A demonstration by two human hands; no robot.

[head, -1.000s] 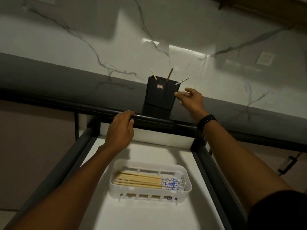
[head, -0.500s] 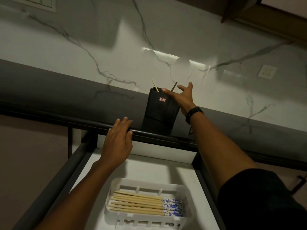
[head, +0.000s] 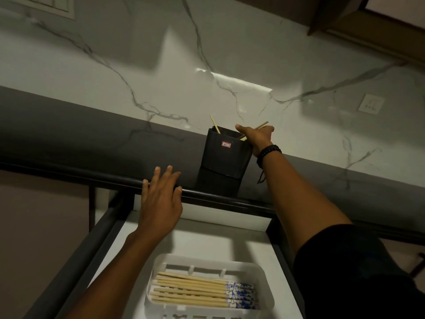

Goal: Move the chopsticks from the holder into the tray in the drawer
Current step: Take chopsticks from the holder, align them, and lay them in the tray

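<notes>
A black square holder (head: 226, 155) stands on the dark counter against the marble wall. One wooden chopstick (head: 214, 123) sticks out of its left corner. My right hand (head: 257, 138) is over the holder's right rim and grips another chopstick (head: 262, 125) that slants out to the right. My left hand (head: 161, 199) rests with straight fingers on the counter's rounded front edge. Below, in the open drawer (head: 207, 236), a white slotted tray (head: 158, 268) holds several chopsticks (head: 197, 290) with blue-patterned ends lying side by side.
The drawer's dark side rails (head: 87, 245) run toward me on both sides. A wall socket (head: 370, 104) sits on the marble at the right, a switch plate (head: 46, 3) at the top left. A wooden cabinet edge (head: 358, 21) hangs at the top right.
My right hand has closed around a chopstick at the holder's right rim. My left hand's fingers have straightened on the counter edge. The view has shifted closer and up.
</notes>
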